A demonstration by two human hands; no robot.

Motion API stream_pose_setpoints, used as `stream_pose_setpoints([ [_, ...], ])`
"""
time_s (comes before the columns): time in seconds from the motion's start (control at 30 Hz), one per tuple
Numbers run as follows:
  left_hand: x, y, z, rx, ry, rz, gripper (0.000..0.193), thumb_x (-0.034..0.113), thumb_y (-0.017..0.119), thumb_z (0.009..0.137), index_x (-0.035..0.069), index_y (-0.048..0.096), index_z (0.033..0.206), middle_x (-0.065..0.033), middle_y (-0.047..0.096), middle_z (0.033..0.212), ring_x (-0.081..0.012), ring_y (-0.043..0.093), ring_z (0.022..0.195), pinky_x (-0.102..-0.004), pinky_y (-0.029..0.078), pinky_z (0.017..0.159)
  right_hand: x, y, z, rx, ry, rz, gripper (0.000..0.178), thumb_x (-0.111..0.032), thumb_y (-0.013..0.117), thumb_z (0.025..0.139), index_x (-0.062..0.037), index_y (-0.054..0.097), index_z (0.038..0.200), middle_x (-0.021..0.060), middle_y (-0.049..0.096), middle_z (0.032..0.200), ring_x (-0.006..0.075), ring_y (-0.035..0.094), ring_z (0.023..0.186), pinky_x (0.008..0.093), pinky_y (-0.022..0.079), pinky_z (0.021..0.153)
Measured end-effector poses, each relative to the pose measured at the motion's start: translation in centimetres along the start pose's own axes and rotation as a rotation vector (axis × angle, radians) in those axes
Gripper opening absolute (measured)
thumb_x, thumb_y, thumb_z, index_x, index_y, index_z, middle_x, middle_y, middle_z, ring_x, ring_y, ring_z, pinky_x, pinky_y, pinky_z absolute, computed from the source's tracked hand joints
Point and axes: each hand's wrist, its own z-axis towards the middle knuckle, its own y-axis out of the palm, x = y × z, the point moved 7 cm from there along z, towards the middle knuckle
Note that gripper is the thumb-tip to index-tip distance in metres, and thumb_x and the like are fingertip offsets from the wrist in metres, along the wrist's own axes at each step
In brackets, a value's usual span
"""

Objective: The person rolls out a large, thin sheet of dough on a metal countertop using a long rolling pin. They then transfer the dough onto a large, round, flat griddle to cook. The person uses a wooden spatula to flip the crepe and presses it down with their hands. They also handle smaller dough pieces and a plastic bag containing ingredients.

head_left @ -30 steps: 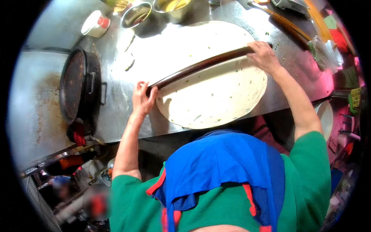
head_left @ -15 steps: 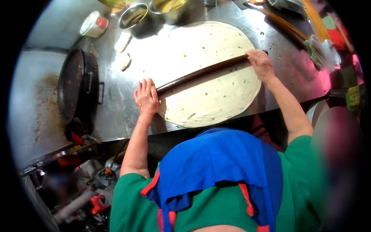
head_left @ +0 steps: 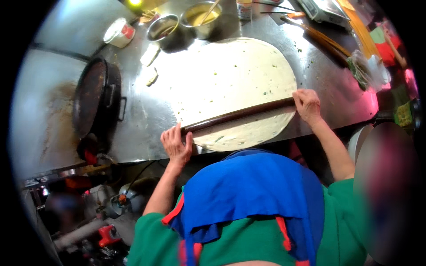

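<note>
A cook in a blue apron [head_left: 248,181] over a green shirt [head_left: 208,248] stands close against a steel worktable [head_left: 333,93]. The left hand [head_left: 176,144] holds one end of a long dark rolling pin [head_left: 239,114] between thumb and fingers; the right hand [head_left: 307,106] curls over the other end. Gripped wide apart at its tips, the pin seems held so that its bare length can bear evenly on the dough while the fingers stay mostly off it. It slants across the near part of a broad, pale dough sheet [head_left: 235,75] flecked with green, which lies flat on the table, its near rim by the front edge.

Beyond, a dark, handled pan [head_left: 114,95] stands to the left and two pale lumps, probably dough [head_left: 150,54], sit beside the sheet, apparently set aside to leave it the middle. Two steel bowls [head_left: 205,31], one with yellow contents, and a white tub [head_left: 119,34] line the far side, perhaps for easy reach.

The metal is scuffed and bright with glare, specked with green scraps and tinged pink at right. A brown-stained metal panel [head_left: 49,111] flanks the left; dim clutter fills the lower corner.
</note>
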Motion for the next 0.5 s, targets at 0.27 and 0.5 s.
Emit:
stream_pose_setpoints([
  [0.27,-4.7,4.1,3.9,-0.091,0.023,0.225,0.071,0.047,0.046,0.104,0.003,0.035,0.158,-0.0218,0.034,0.163,-0.0404,0.021,0.155,-0.0566,0.009,0.125,-0.6,4.0,3.5,-0.047,-0.087,-0.183,0.052,-0.046,0.045,0.106,-0.0155,0.055,0.147,0.0142,0.041,0.16,0.0347,0.037,0.147,0.044,0.031,0.121],
  [0.5,-1.0,2.2,-1.2,-0.154,0.107,0.143,0.068,0.047,0.045,0.104,0.007,0.037,0.158,-0.0196,0.038,0.162,-0.041,0.024,0.154,-0.0581,0.013,0.124,-1.4,1.5,-2.4,-0.151,-0.133,-0.199,0.052,-0.048,0.044,0.106,-0.0172,0.057,0.146,0.0162,0.047,0.156,0.0358,0.04,0.146,0.0482,0.031,0.12],
])
